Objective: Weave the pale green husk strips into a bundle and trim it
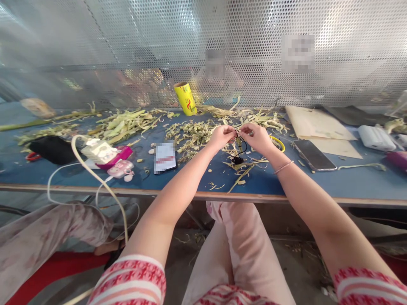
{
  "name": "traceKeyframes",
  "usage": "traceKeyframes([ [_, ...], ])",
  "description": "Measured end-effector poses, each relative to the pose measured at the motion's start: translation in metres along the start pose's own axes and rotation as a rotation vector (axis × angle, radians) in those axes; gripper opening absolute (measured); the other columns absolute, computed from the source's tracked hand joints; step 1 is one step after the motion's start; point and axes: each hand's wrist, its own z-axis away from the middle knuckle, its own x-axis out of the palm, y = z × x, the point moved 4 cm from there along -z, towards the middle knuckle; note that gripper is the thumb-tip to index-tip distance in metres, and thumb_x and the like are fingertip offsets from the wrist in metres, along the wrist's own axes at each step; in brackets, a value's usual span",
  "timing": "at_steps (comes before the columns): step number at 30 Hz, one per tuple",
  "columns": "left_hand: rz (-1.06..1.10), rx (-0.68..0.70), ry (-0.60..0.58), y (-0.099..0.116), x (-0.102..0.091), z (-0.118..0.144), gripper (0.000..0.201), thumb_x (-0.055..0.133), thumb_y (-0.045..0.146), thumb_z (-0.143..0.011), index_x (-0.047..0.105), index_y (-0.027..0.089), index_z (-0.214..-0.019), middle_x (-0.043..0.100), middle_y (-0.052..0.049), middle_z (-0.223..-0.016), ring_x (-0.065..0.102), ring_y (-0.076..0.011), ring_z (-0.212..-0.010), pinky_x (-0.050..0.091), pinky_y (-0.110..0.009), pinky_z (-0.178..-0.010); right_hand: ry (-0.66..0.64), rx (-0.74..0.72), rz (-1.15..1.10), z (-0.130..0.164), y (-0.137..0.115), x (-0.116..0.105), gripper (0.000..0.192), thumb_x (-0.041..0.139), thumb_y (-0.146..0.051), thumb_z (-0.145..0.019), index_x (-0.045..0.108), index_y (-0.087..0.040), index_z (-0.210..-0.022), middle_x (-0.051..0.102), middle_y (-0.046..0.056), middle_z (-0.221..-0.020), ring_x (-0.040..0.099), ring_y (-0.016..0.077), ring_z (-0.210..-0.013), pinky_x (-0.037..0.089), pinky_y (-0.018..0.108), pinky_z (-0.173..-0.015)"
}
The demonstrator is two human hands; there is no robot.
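My left hand (pixel 223 137) and my right hand (pixel 254 136) meet over the middle of the table, fingertips pinched close together. Between them is the upper part of a thin black cord (pixel 246 147), which curves down to a small dark bundle (pixel 238 160) on the table. Both hands are closed at the cord; the exact grip is too small to make out. Shredded pale-green plant strips (pixel 193 135) lie behind and around my hands. A yellow ring (pixel 278 144) is partly hidden behind my right wrist.
A yellow tube (pixel 186 99) stands tilted by the perforated metal screen (pixel 254 51). Rightward lie a phone (pixel 314 155), brown paper (pixel 318 123) and a white case (pixel 376 137). Leftward are a card-like screen (pixel 164 157), a plug adapter (pixel 99 150) with cables and a black pouch (pixel 52 149). Another person's leg (pixel 54 228) is at left.
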Motion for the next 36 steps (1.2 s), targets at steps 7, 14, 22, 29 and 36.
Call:
traceKeyframes([
  [7, -0.025, -0.001, -0.027, -0.0017, 0.0018, -0.0010, 0.008, 0.059, 0.010, -0.078, 0.056, 0.013, -0.070, 0.062, 0.001, -0.063, 0.055, -0.0069, -0.057, 0.046, -0.022, -0.061, -0.007, -0.134, 0.073, 0.0002, 0.0016, 0.0006, 0.016, 0.051, -0.009, -0.073, 0.063, -0.017, -0.079, 0.064, 0.007, -0.087, 0.058, 0.0163, -0.076, 0.048, 0.030, -0.072],
  [14, -0.003, -0.022, -0.021, -0.0033, 0.0014, -0.0015, 0.007, 0.057, 0.011, -0.080, 0.056, 0.013, -0.073, 0.062, 0.001, -0.065, 0.054, -0.0064, -0.057, 0.045, -0.021, -0.060, -0.042, -0.143, 0.073, -0.0010, 0.0029, 0.0027, 0.013, 0.054, -0.014, -0.075, 0.065, -0.019, -0.079, 0.065, 0.006, -0.085, 0.059, 0.0172, -0.077, 0.049, 0.032, -0.073],
  [22, -0.046, 0.041, -0.010, -0.0045, -0.0005, -0.0040, 0.005, 0.061, 0.011, -0.076, 0.059, 0.012, -0.072, 0.060, 0.002, -0.064, 0.052, -0.0068, -0.059, 0.041, -0.019, -0.058, -0.060, -0.114, 0.150, -0.0019, 0.0065, 0.0072, 0.005, 0.055, -0.017, -0.074, 0.059, -0.019, -0.075, 0.063, 0.005, -0.078, 0.056, 0.0175, -0.076, 0.046, 0.031, -0.074],
  [29, -0.113, 0.114, -0.023, -0.0051, -0.0004, -0.0062, 0.005, 0.062, 0.010, -0.075, 0.059, 0.013, -0.073, 0.058, 0.003, -0.058, 0.051, -0.0074, -0.052, 0.042, -0.022, -0.058, -0.052, -0.052, 0.191, -0.0019, 0.0059, 0.0071, 0.004, 0.052, -0.019, -0.075, 0.055, -0.019, -0.073, 0.061, 0.004, -0.072, 0.054, 0.0166, -0.069, 0.043, 0.030, -0.070],
  [36, -0.139, 0.154, -0.036, -0.0092, -0.0006, -0.0099, 0.006, 0.061, 0.010, -0.075, 0.059, 0.014, -0.072, 0.058, 0.004, -0.057, 0.054, -0.0071, -0.052, 0.044, -0.021, -0.059, -0.055, -0.024, 0.130, 0.0013, 0.0039, 0.0056, 0.006, 0.050, -0.021, -0.077, 0.056, -0.020, -0.080, 0.063, 0.003, -0.071, 0.056, 0.0165, -0.067, 0.044, 0.030, -0.068],
])
